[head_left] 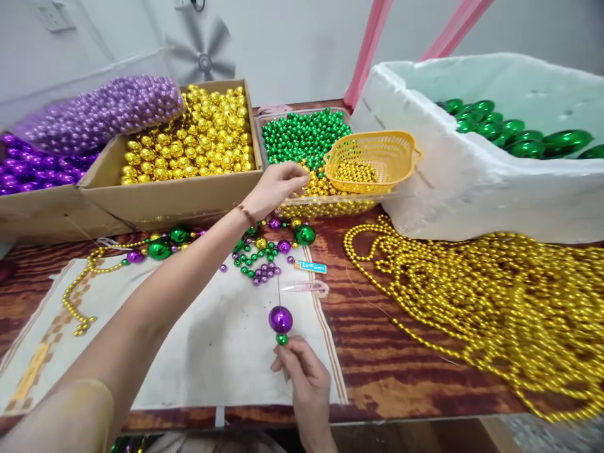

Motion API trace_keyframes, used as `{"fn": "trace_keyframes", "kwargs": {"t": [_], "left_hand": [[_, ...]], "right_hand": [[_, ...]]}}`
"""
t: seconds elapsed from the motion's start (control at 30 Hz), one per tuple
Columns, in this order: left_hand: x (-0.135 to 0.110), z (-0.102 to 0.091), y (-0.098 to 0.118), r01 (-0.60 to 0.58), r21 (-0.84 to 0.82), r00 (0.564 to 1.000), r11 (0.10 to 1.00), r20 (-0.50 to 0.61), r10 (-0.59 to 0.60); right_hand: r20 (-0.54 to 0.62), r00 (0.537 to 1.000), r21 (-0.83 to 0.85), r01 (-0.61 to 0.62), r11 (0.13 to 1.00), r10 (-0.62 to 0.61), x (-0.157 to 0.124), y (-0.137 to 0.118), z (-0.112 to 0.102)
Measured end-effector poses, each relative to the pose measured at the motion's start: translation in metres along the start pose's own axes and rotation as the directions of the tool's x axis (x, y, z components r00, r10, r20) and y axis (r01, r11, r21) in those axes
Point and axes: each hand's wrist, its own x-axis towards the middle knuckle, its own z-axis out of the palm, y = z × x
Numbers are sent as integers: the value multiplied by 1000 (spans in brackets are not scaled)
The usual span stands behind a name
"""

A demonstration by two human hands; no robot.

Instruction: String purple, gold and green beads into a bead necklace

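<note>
My right hand (302, 380) pinches a thin needle near the table's front edge. A large purple bead (280, 319) and a small green bead (282, 339) sit threaded on it just above my fingers. My left hand (278, 185) reaches forward over the clear tray's (330, 204) near edge, fingers closed at the small gold beads (325, 187); whether it holds one I cannot tell. Loose green, purple and gold beads (262, 255) lie on the white cloth (212, 340) between both hands.
Cardboard boxes hold gold beads (189, 135) and purple beads (28, 167). A yellow basket (372, 160) sits in the tray by green beads (304, 135). A foam box (472, 182) holds large green balls. Gold bead strings (495, 296) pile at right. A partly strung strand (94, 264) lies left.
</note>
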Motion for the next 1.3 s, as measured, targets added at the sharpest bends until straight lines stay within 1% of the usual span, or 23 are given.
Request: {"fn": "trace_keyframes", "kwargs": {"t": [0.03,0.07,0.13,0.2,0.23,0.3,0.37,0.43,0.53,0.67,0.77,0.93,1.07,1.17,1.23,1.3], "left_hand": [[-22,-5,4,82,-193,996,978,40,-75],[-46,-9,7,164,-354,986,921,78,-146],[-92,-17,8,276,-578,960,768,121,-253],[-131,-22,7,322,-711,933,624,130,-335],[-146,-23,6,329,-756,921,567,125,-368],[-170,-25,4,320,-815,902,483,106,-419],[-185,-27,3,299,-850,892,434,87,-444],[-195,-28,4,278,-870,889,406,72,-452],[-203,-30,4,255,-889,887,380,59,-457],[-207,-32,2,242,-904,876,353,47,-480],[-208,-32,1,240,-906,868,348,40,-495],[-209,-32,-1,232,-893,878,386,21,-478],[-210,-34,-2,235,-877,876,418,4,-483],[-212,-34,-4,244,-851,879,464,-7,-476],[-216,-29,-6,259,-826,881,501,-11,-473],[-221,-20,-7,281,-807,880,519,0,-476]], "right_hand": [[0,1000,-7,10,1000,-10,0,-3,0],[5,1000,-18,23,1000,-23,0,-6,-1],[28,998,-40,59,997,-58,0,-13,0],[60,994,-58,92,994,-89,-1,-19,2],[76,992,-67,101,993,-96,-2,-21,3],[113,989,-89,109,990,-98,-4,-26,8],[142,985,-114,112,987,-96,-8,-30,13],[156,983,-135,116,984,-95,-10,-32,17],[158,984,-164,102,981,-76,-14,-33,21],[148,988,-176,80,981,-54,-17,-33,23],[133,991,-179,57,982,-33,-18,-32,24],[121,993,-187,17,982,6,-20,-29,26],[103,994,-173,-11,985,29,-23,-27,27],[91,995,-147,-30,989,44,-22,-27,31],[79,996,-130,-34,991,44,-17,-27,36],[60,998,-112,-26,993,33,-11,-27,44]]}}
